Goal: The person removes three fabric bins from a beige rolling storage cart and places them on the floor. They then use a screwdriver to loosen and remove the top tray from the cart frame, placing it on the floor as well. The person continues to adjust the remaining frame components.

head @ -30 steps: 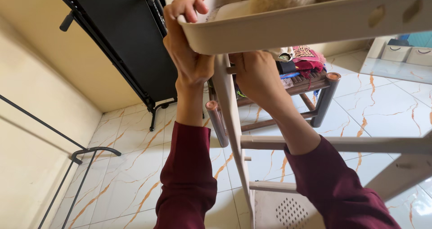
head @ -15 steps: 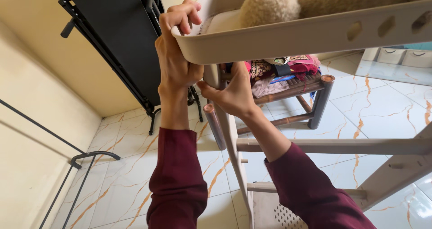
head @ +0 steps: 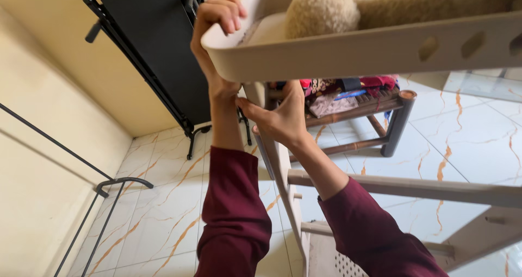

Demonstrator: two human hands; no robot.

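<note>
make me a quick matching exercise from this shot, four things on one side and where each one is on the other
Things:
1. left hand
2. right hand
3. plush toy
4. folded clothes

Places:
A. on the wooden bench behind
B. inside the tray
C. gripping the tray's corner rim
D. under the tray, at the top of the rack's post

Pairs: 1-C, 2-D, 3-B, 4-A

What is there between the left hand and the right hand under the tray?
The head view shows the rack's upright post between the left hand and the right hand.
</note>
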